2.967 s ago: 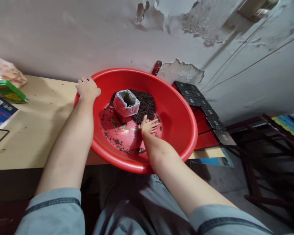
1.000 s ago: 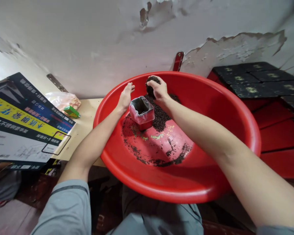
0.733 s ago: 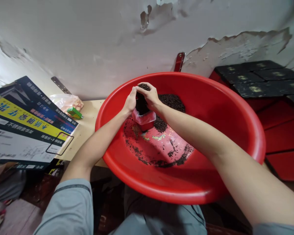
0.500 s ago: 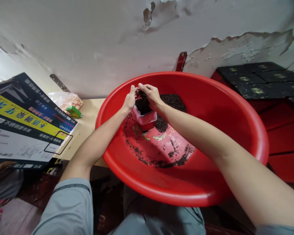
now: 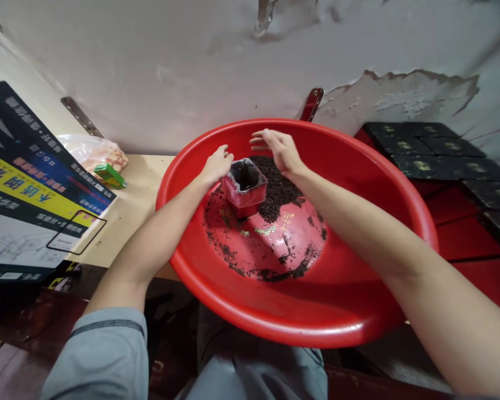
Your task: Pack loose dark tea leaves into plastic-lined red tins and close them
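A wide red plastic basin [image 5: 358,183] rests on the table edge above my lap. Inside it stands a small red box lined with a bag [image 5: 244,187], open at the top, with dark tea leaves inside. A heap of loose dark tea leaves [image 5: 280,190] lies just right of and behind the box. My left hand [image 5: 217,164] rests against the box's left side, fingers curled. My right hand [image 5: 275,149] hovers above the heap behind the box, fingers spread and holding nothing.
Printed cardboard sheets [image 5: 29,189] lean at the left over the wooden table [image 5: 129,205]. A green packet [image 5: 109,175] and a plastic bag [image 5: 89,155] lie near the wall. Red boxes with black lids [image 5: 433,150] are stacked at the right. A peeling wall stands close behind.
My right hand carried a handful of leaves over the box, dropped them in, then lifted away open. My left hand stayed beside the box.
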The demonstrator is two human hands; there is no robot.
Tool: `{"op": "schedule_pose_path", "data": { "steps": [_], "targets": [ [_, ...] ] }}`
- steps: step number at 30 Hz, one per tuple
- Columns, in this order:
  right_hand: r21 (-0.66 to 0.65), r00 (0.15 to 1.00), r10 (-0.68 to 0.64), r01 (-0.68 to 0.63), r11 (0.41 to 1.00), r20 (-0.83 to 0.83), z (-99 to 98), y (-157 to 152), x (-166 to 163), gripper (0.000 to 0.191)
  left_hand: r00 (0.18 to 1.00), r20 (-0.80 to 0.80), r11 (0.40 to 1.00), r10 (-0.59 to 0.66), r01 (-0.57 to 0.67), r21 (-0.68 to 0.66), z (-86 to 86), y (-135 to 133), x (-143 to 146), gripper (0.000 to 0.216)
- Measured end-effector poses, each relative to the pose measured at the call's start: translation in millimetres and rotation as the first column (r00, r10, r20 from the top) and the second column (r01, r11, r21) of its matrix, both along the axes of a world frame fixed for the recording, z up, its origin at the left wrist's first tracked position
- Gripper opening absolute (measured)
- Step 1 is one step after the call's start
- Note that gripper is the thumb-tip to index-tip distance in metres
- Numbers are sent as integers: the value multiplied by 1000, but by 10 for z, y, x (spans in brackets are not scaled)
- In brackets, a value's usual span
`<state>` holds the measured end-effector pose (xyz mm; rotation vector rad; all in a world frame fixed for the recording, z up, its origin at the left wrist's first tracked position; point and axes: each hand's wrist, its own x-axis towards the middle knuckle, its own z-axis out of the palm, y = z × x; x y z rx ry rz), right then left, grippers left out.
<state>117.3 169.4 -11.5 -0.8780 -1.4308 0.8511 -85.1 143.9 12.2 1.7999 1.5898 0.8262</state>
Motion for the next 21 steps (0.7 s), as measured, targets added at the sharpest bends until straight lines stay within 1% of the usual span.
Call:
{"op": "schedule_pose_path", "data": {
  "steps": [1,2,3,4,5,6,7,8,9,10,12,15,17,18,19,21],
  "targets": [
    [38,992,-104,101,994,69,-88,40,158,55,995,-97,999,-13,10,-30,6,-26,-2,62],
    [58,961,-222,215,975,164,-197,49,327,53,983,-179,998,-32,20,-68,12,-57,1,65],
    [43,899,-335,337,940,281,-324,23,495,50,969,-241,994,-54,29,-108,20,-91,10,65],
    [-8,811,-422,465,885,406,-466,-40,648,50,955,-284,989,-80,39,-146,29,-125,22,64],
    [-86,712,-463,587,805,527,-617,-130,773,54,943,-315,983,-103,49,-175,40,-157,36,62],
    [-172,633,-451,679,714,629,-772,-234,857,63,933,-340,979,-118,52,-197,52,-184,50,61],
    [-241,584,-426,741,627,691,-923,-334,894,71,924,-359,976,-130,56,-211,65,-205,62,60],
    [-256,569,-427,763,594,703,-1066,-413,881,76,917,-374,974,-140,61,-217,78,-218,70,60],
    [-255,562,-428,769,587,708,-1194,-459,821,80,910,-387,974,-147,66,-216,90,-224,75,60],
    [-247,552,-436,776,580,711,-1304,-467,721,85,904,-399,974,-155,71,-216,100,-223,75,60],
    [-213,497,-503,828,518,708,-1461,-380,449,96,891,-418,969,-179,87,-230,112,-210,65,59],
    [-183,406,-601,899,398,688,-1562,-146,63,104,874,-434,957,-220,107,-269,111,-185,45,59],
    [-149,352,-646,926,347,677,-1577,-44,-72,101,867,-439,953,-238,122,-276,109,-174,39,60],
    [-130,332,-661,932,337,673,-1575,-25,-99,96,863,-443,953,-242,125,-275,110,-171,39,60],
    [-113,324,-668,934,340,670,-1570,-26,-104,90,858,-451,953,-243,126,-274,112,-168,40,61],
    [-90,338,-655,920,382,676,-1550,-70,-81,75,847,-473,954,-244,122,-275,120,-164,42,62]
  ]
}}
